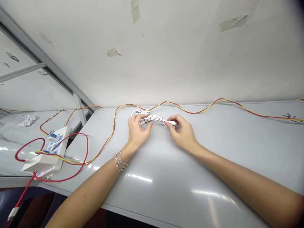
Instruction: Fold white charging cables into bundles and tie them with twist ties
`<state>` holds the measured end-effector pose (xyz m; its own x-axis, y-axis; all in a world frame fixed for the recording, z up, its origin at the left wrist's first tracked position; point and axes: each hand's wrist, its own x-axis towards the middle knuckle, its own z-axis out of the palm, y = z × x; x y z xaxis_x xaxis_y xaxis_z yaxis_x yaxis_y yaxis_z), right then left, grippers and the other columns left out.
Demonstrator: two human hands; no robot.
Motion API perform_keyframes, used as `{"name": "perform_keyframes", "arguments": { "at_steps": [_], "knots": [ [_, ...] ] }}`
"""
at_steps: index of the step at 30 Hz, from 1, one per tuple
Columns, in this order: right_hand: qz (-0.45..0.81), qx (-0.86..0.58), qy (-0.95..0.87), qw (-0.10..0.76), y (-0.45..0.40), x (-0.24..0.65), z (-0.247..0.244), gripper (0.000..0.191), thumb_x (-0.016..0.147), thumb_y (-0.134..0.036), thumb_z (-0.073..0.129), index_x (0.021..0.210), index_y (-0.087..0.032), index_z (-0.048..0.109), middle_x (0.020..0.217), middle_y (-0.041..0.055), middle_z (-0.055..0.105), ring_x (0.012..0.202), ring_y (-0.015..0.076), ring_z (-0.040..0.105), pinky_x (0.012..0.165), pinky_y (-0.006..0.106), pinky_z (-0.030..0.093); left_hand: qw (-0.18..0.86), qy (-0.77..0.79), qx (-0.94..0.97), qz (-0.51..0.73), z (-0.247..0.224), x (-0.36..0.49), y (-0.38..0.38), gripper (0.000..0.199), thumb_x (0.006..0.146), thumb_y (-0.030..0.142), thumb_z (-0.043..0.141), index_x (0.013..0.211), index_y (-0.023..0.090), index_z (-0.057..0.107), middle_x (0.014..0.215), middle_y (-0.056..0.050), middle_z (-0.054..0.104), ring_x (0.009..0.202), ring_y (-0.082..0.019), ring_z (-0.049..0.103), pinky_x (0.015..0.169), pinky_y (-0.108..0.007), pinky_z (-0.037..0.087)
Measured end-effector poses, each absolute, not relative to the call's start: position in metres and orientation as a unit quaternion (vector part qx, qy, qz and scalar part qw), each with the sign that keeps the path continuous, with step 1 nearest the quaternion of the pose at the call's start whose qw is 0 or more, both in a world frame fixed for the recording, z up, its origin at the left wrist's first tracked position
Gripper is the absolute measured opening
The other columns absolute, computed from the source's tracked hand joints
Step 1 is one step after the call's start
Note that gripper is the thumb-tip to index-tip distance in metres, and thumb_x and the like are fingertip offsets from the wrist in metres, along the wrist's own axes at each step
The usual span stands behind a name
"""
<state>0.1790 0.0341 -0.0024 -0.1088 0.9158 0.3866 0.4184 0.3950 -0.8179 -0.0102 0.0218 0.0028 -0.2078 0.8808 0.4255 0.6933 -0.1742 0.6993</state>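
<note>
A pale grey laminate table point(166, 164) carries a twisted red-and-yellow wire point(190, 112) snaking along its far edge and, at left, a white power strip with blue switches point(57, 148) looped by thin red cable point(86, 148).

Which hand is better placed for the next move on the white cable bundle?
Right, probably: the right hand pinches the end of the white cable bundle close to a black twist tie, while the left hand grips further along.

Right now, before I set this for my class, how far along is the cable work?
Done: the white cable bundle looks coiled, with black twist ties on it. In hand: the left hand and right hand hold that bundle between them. Left: the long red-and-yellow twisted wire lies loose and uncoiled across the grey table.
</note>
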Motion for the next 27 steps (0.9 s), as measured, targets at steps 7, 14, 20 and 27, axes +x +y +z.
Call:
{"name": "perform_keyframes", "arguments": {
  "at_steps": [7, 14, 20, 27],
  "knots": [
    [0.116, -0.493, -0.768, 0.392, 0.052, 0.195, -0.008, 0.007, 0.086, -0.019, 0.055, 0.092, -0.019, 0.059, 0.099, 0.0086, 0.069, 0.099, 0.0285, 0.059, 0.091, 0.047, 0.040, 0.114, 0.705, 0.628, 0.308, -0.001, -0.015, 0.025, 0.033, 0.081, 0.021, 0.064, 0.114, 0.023, 0.067, 0.118, -0.011, 0.063, 0.120, -0.033, 0.051, 0.103, -0.057, 0.034],
    [0.030, -0.513, -0.756, 0.405, 0.050, 0.193, -0.014, 0.018, 0.084, -0.015, 0.056, 0.100, -0.019, 0.063, 0.121, 0.0128, 0.064, 0.114, 0.0323, 0.056, 0.094, 0.050, 0.039, 0.163, 0.676, 0.623, 0.358, -0.002, -0.013, 0.026, 0.028, 0.080, 0.020, 0.064, 0.108, 0.019, 0.070, 0.112, -0.011, 0.065, 0.116, -0.031, 0.055, 0.104, -0.053, 0.038],
    [0.042, -0.415, -0.811, 0.409, 0.031, 0.181, -0.007, 0.012, 0.087, -0.018, 0.055, 0.097, -0.019, 0.062, 0.094, 0.0082, 0.067, 0.086, 0.0231, 0.061, 0.081, 0.040, 0.044, 0.208, 0.638, 0.612, 0.420, -0.001, -0.012, 0.027, 0.020, 0.087, 0.025, 0.057, 0.098, 0.018, 0.072, 0.100, -0.007, 0.068, 0.084, -0.017, 0.062, 0.079, -0.032, 0.050],
    [0.158, -0.454, -0.805, 0.347, 0.031, 0.179, -0.011, 0.011, 0.086, -0.020, 0.056, 0.095, -0.019, 0.061, 0.096, 0.0080, 0.071, 0.093, 0.0248, 0.065, 0.089, 0.043, 0.049, 0.232, 0.609, 0.637, 0.412, -0.002, -0.011, 0.024, 0.022, 0.080, 0.019, 0.060, 0.100, 0.019, 0.070, 0.098, -0.007, 0.068, 0.079, -0.015, 0.063, 0.077, -0.030, 0.049]
  ]
}}
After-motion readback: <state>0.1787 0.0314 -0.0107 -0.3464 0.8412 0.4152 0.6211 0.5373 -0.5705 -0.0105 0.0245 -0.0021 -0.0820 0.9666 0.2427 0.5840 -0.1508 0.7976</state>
